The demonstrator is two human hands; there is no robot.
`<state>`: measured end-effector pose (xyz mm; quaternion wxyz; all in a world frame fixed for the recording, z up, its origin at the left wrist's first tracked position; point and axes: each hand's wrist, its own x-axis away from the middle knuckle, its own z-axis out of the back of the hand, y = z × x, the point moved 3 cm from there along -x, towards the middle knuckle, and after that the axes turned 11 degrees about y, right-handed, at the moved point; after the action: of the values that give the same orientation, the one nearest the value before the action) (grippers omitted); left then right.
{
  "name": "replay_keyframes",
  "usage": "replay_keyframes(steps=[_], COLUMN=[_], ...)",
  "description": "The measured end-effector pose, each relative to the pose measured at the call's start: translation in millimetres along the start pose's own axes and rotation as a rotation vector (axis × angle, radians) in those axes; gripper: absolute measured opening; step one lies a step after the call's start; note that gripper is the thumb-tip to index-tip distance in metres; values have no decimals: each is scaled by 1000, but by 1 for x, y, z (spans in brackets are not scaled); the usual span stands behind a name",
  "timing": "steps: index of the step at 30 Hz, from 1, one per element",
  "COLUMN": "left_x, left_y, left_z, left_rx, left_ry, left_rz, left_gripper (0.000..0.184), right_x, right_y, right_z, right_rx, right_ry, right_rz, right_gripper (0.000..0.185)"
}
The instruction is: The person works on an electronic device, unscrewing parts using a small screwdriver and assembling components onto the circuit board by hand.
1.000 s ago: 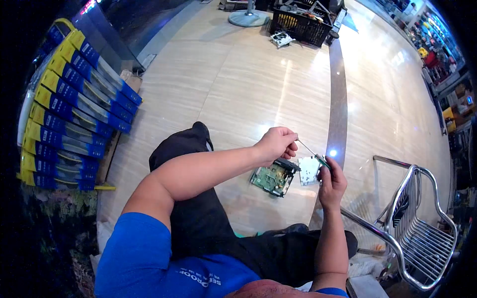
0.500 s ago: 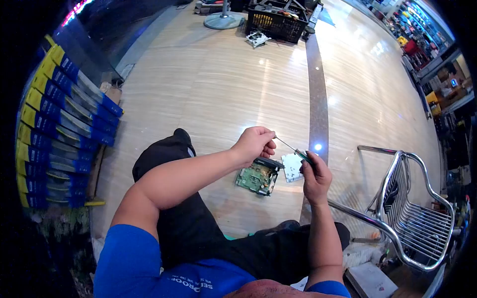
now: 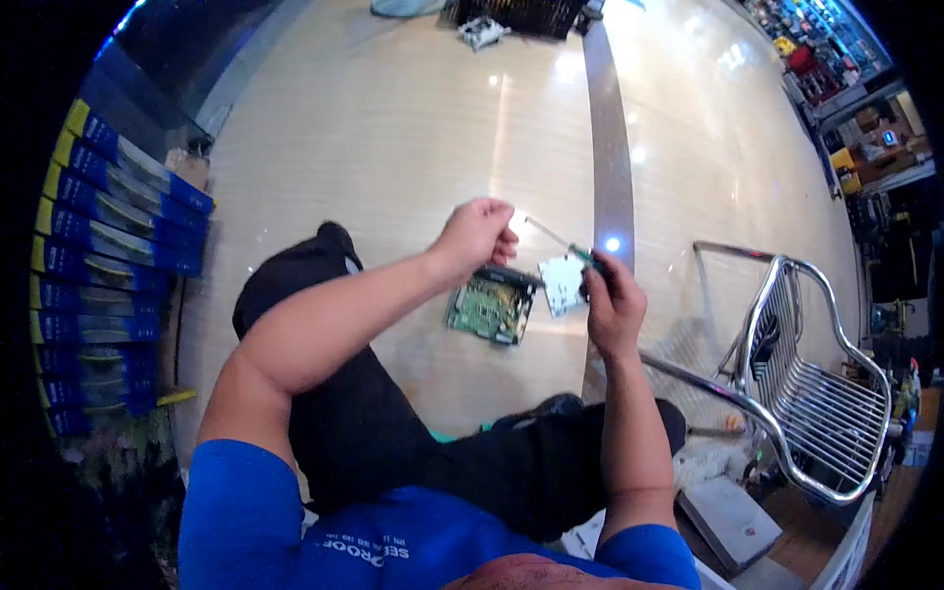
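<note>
On the blue short-sleeved shirt, white printing runs upside down; the letters "ROOF" can be read, while the smaller line beside them is too blurred. The stacked blue-and-yellow boxes at the left bear labels too small to make out. The right hand is closed around the green handle of a slim tool with a thin metal shaft, its tip pointing toward the left hand, whose fingers are curled just short of it; whether they pinch anything cannot be told. Beyond the crossed legs, a green circuit board with a dark strip along its far edge lies on the glossy cream floor. Just right of it is a flat whitish plate with small dark marks, partly behind the right hand.
</note>
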<state>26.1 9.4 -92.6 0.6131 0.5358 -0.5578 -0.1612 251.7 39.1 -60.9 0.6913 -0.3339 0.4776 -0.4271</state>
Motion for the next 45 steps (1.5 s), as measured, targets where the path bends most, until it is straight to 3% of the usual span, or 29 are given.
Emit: replay_keyframes(steps=[13,16,19,26,33,40,45], left_x=[-3,-2,-6,2,0,2,3], left_y=[57,66,63,45,35,34,28], left_z=[20,25,26,25,22,19,16], left_rx=[-11,-136,-706,-942,-808,-824,-728], left_ry=[48,18,-48,-104,-94,-61,-87], left_rz=[-235,-315,-555,-485,-506,-618,-445], left_gripper=[27,31,40,39,21,17,18], right_x=[4,7,9,7,7,7,7], right_y=[22,20,15,7,6,-4,0], right_z=[-16,-23,-27,-29,-29,-22,-20], right_rx=[47,22,-31,-221,-251,-201,-217], right_ry=[-17,-25,-48,-43,-65,-55,-40], right_rz=[-89,-128,-210,-201,-165,-119,-128], right_gripper=[23,23,24,24,24,23,22])
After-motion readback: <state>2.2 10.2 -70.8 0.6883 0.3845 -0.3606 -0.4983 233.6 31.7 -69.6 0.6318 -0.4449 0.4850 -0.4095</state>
